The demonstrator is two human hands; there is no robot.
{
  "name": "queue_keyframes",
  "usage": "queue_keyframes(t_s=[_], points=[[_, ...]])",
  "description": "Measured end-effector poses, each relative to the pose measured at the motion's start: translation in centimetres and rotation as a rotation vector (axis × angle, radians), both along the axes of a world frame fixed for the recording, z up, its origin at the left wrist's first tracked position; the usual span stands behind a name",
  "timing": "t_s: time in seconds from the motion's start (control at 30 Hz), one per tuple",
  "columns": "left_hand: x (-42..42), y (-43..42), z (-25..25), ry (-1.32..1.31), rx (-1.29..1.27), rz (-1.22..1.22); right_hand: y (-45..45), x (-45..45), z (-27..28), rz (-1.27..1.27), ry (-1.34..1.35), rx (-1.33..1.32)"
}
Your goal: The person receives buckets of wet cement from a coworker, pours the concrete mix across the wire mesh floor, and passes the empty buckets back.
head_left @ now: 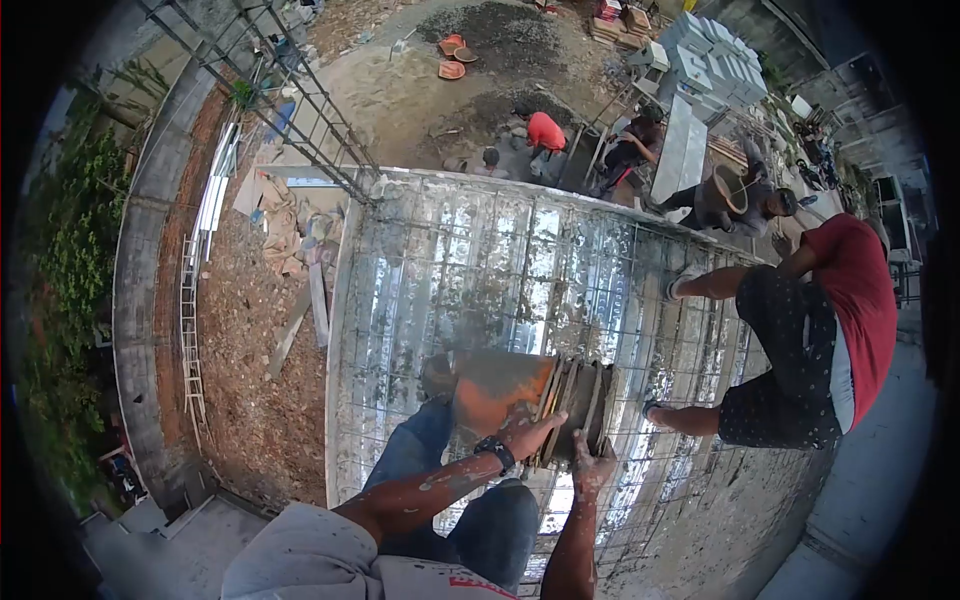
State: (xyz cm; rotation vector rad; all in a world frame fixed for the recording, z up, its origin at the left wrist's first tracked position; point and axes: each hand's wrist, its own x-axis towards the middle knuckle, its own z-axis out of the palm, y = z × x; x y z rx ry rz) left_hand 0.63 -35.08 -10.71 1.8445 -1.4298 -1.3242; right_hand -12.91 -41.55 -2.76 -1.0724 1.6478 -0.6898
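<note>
A stack of nested mortar buckets (503,388), orange and smeared with grey cement, lies on its side between my legs, its several dark rims facing right. My left hand (535,430), with a dark watch at the wrist, is closed on the near side of the rims. Cement-spattered, my right hand (592,464) grips the rims at their lower right, thumb and fingers partly hidden. Beneath the stack is a shiny metal deck (480,270) with a grid of thin reinforcing bars.
A person in a red shirt (855,310) stands bent over on the deck at right. Beyond its edge, a co-worker carries a bucket (728,188), with others nearby. A rebar column cage (300,95) rises at upper left. Grey blocks (705,65) are stacked at the back; a ladder (190,320) lies left.
</note>
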Motion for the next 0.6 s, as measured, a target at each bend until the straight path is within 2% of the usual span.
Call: queue_keyframes(t_s=[0.03,0.13,0.17,0.27,0.4,0.47,0.5,0.57,0.6], points=[[2.6,-1.7,1.1,0.117,-0.124,0.101,-2.1,2.2,0.1,0.002,-0.025,-0.010],[10.5,-7.7,6.7,0.427,0.047,0.396,-7.4,8.7,1.8,0.033,-0.012,-0.014],[13.5,-9.9,10.0,0.410,0.106,0.430,-8.8,10.3,2.0,0.041,-0.032,-0.046],[17.2,-14.1,8.7,0.169,0.084,0.506,-13.3,14.8,2.3,0.117,-0.028,-0.094],[21.7,-20.4,3.6,0.026,-0.125,0.550,-21.1,22.0,4.1,0.317,-0.020,-0.132],[26.9,-25.7,7.0,0.201,0.071,0.734,-25.5,25.6,3.6,0.252,-0.156,-0.075],[29.1,-28.2,8.8,0.275,-0.014,0.789,-28.8,28.1,3.1,0.313,-0.119,-0.110],[31.7,-32.1,7.3,0.444,0.115,0.883,-32.9,31.0,3.4,0.412,0.008,-0.127],[33.8,-34.2,6.6,0.528,0.169,0.939,-35.1,32.7,3.3,0.429,-0.027,-0.144]])
